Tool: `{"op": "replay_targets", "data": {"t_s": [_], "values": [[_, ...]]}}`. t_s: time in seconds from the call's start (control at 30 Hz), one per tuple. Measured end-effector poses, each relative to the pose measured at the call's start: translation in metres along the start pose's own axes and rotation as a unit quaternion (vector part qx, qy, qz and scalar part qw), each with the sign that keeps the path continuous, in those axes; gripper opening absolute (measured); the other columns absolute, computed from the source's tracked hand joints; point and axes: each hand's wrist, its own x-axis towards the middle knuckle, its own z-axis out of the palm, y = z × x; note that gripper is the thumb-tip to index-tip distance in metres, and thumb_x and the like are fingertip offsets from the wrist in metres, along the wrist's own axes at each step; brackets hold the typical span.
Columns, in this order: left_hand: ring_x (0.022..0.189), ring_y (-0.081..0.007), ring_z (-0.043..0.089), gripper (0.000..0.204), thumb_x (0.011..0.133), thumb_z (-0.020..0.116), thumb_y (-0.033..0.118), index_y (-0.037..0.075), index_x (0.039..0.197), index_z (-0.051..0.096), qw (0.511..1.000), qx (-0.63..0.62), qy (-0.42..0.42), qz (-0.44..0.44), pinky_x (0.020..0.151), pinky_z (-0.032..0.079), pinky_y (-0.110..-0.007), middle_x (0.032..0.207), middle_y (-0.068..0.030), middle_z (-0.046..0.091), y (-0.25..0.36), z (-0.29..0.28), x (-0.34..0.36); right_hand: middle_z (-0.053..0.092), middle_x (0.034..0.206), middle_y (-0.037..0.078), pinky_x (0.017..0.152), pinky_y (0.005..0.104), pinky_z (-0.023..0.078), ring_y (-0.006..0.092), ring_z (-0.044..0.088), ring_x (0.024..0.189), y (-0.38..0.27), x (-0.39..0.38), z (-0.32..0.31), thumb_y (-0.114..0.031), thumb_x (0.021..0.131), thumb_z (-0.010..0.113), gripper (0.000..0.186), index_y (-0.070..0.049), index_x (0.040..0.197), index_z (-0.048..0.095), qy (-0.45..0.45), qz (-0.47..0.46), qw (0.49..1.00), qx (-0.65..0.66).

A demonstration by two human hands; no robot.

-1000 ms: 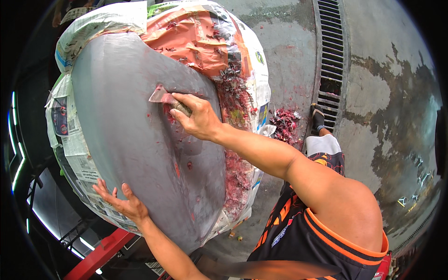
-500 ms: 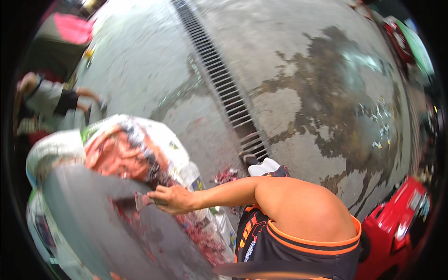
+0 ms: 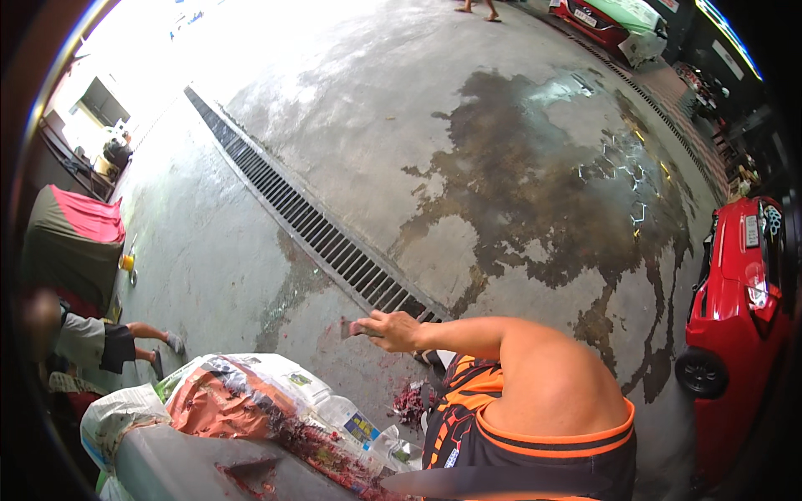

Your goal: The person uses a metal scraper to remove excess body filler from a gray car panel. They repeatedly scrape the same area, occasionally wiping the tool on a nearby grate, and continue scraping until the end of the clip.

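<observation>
My right hand (image 3: 391, 331) is closed around a small scraper (image 3: 346, 328), its flat blade pointing left. Hand and scraper are in the air beyond the edge of a grey painted panel (image 3: 171, 455), touching nothing. On the panel is a dark, reddish scraped patch (image 3: 251, 478). Along its edge lie orange masking paper (image 3: 219, 402) and white plastic sheeting (image 3: 280, 367), strewn with dark red paint flakes (image 3: 330, 455). More red flakes (image 3: 409, 402) lie in a heap on the floor near my body. My left hand is out of view.
A metal drain grate (image 3: 322, 242) crosses the concrete floor, with a dark wet stain (image 3: 543, 192) beyond it. A red car (image 3: 735, 317) stands at right and another red car (image 3: 597, 21) at far right. A person in dark shorts (image 3: 119, 346) is at left.
My right hand has lifted the scraper off the panel's scraped patch and carried it out past the panel edge. The view has shifted, showing more floor and less panel.
</observation>
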Motion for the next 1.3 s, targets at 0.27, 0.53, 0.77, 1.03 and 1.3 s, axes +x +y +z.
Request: {"op": "replay_targets", "data": {"t_s": [0.27, 0.53, 0.77, 1.03, 1.3], "values": [[0.127, -0.0563, 0.053, 0.100, 0.098, 0.057, 0.065, -0.015, 0.154, 0.031, 0.998, -0.059, 0.023, 0.019, 0.107, 0.044, -0.058, 0.141, -0.0418, 0.051, 0.005, 0.018, 0.007, 0.064, 0.117, 0.017, 0.086, 0.0503, 0.059, 0.0411, 0.070, 0.103, 0.013, -0.092, -0.037, -0.028, 0.094, 0.068, 0.052, -0.020, 0.144, 0.055, -0.016, 0.130, 0.990, -0.041], [0.123, -0.0580, 0.056, 0.109, 0.097, 0.056, 0.069, -0.018, 0.155, 0.025, 0.996, -0.074, 0.004, 0.047, 0.105, 0.047, -0.057, 0.138, -0.0452, 0.052, -0.018, 0.033, 0.016, 0.064, 0.124, 0.019, 0.093, 0.0487, 0.057, 0.0423, 0.067, 0.110, -0.002, -0.164, -0.050, -0.030, 0.094, 0.069, 0.050, -0.013, 0.140, 0.059, 0.070, 0.147, 0.986, -0.035], [0.127, -0.0554, 0.056, 0.117, 0.093, 0.057, 0.074, -0.020, 0.154, 0.024, 0.988, -0.154, -0.021, 0.000, 0.110, 0.046, -0.054, 0.137, -0.0454, 0.053, -0.016, 0.041, 0.026, 0.064, 0.130, 0.019, 0.100, 0.0490, 0.054, 0.0419, 0.066, 0.117, 0.013, -0.206, -0.063, -0.035, 0.094, 0.069, 0.055, -0.017, 0.145, 0.057, 0.167, 0.288, 0.938, -0.094], [0.122, -0.0547, 0.059, 0.109, 0.096, 0.063, 0.063, -0.019, 0.155, 0.022, 0.988, -0.151, -0.006, -0.023, 0.108, 0.048, -0.052, 0.134, -0.0418, 0.057, -0.045, 0.081, 0.038, 0.060, 0.137, 0.017, 0.103, 0.0477, 0.054, 0.0399, 0.063, 0.123, 0.048, -0.275, -0.104, -0.036, 0.096, 0.066, 0.055, -0.018, 0.147, 0.055, 0.177, 0.404, 0.893, -0.090], [0.106, -0.0540, 0.063, 0.100, 0.100, 0.065, 0.048, -0.010, 0.162, 0.012, 0.972, -0.127, 0.137, 0.142, 0.096, 0.053, -0.057, 0.123, -0.0394, 0.063, -0.086, 0.130, 0.050, 0.060, 0.138, 0.017, 0.103, 0.0470, 0.054, 0.0396, 0.063, 0.124, 0.064, -0.310, -0.130, -0.033, 0.094, 0.069, 0.055, -0.016, 0.145, 0.056, 0.178, 0.428, 0.881, -0.092]]}}
